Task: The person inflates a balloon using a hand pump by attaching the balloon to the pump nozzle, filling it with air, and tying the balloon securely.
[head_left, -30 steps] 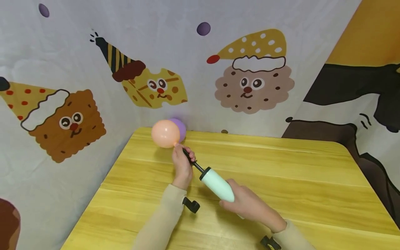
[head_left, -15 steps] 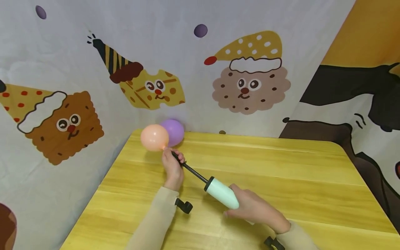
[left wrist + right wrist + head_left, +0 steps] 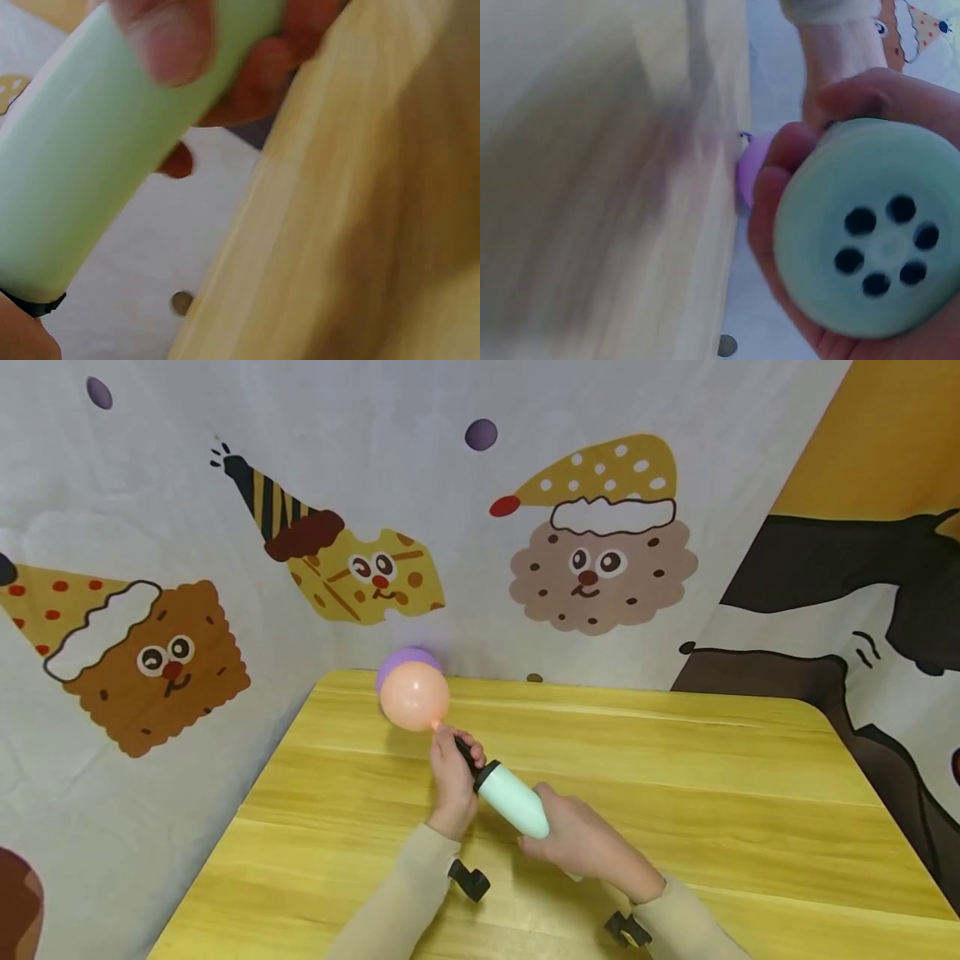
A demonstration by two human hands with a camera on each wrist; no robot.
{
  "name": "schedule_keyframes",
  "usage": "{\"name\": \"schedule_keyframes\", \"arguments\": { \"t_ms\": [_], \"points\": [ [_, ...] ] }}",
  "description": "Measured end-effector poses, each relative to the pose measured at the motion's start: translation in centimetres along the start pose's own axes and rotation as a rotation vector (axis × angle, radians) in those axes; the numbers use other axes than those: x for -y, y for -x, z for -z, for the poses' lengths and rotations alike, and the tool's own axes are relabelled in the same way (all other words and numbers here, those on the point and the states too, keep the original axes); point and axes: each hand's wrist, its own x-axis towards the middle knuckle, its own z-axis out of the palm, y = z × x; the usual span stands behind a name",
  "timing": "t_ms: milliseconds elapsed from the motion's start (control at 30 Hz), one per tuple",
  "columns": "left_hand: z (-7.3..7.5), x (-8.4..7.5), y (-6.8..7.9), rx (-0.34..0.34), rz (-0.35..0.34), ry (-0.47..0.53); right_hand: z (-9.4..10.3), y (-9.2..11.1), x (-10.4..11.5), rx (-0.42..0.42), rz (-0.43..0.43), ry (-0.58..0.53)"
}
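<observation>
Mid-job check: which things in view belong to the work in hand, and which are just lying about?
In the job:
mint-green pump, held by the left hand at its black end, right hand at its green end
peach balloon, at the black end

Apparently idle:
purple balloon, behind the peach one, untouched
patterned backdrop

A fabric-draped tabletop corner; whether home, studio or shop cannot be told.
The wood-grain table (image 3: 675, 760) stands just beside a white printed backdrop (image 3: 405, 460), angled at the left, with 3 hatted cartoon snacks: square brown biscuit (image 3: 206, 681), yellow cheese (image 3: 415, 568), round pinkish cookie (image 3: 630, 581).
</observation>
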Motion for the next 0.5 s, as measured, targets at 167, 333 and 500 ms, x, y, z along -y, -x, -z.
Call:
{"name": "schedule_keyframes", "arguments": {
  "t_ms": [167, 333, 500],
  "points": [
    [0.1, -1.6, -1.8, -0.007, -0.043, -0.003, 0.0, 0.2, 0.1, 0.025, -0.012, -0.064],
    [1.6, -3.4, -4.0, -0.061, -0.064, 0.037, 0.8, 1.6, -1.3, 0.06, 0.034, -0.044],
    [3.3, -4.8, -5.4, -0.128, -0.084, 0.054, 1.6, 3.1, -2.9, 0.132, 0.065, -0.038]
  ]
}}
